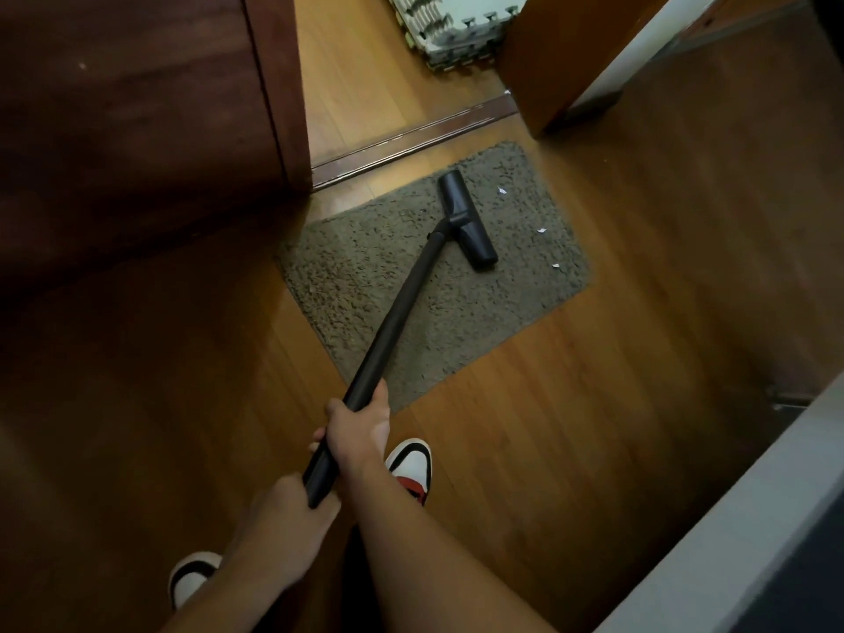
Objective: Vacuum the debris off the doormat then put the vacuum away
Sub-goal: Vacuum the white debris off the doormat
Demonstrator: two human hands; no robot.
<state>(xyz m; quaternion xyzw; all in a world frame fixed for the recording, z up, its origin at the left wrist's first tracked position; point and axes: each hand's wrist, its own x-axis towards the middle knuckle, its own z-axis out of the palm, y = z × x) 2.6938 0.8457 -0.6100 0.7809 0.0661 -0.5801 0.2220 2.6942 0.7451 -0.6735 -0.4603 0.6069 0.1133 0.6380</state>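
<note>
Vacuuming the doormat [365,276], both hands on the tube.

Gripping the black vacuum tube [402,312] two-handed: right hand [361,427] wrapped round it just short of the doormat's near edge, left hand [283,500] clamped on the tube's near end, close behind the right. Reaching up and rightward from the hands to the vacuum head [466,219], flat on the doormat's far right part. Just right of the head, white paper scraps [542,230] on the doormat, well apart from both hands. Standing on a wooden floor [593,404] in white, black and red shoes [411,468].
</note>
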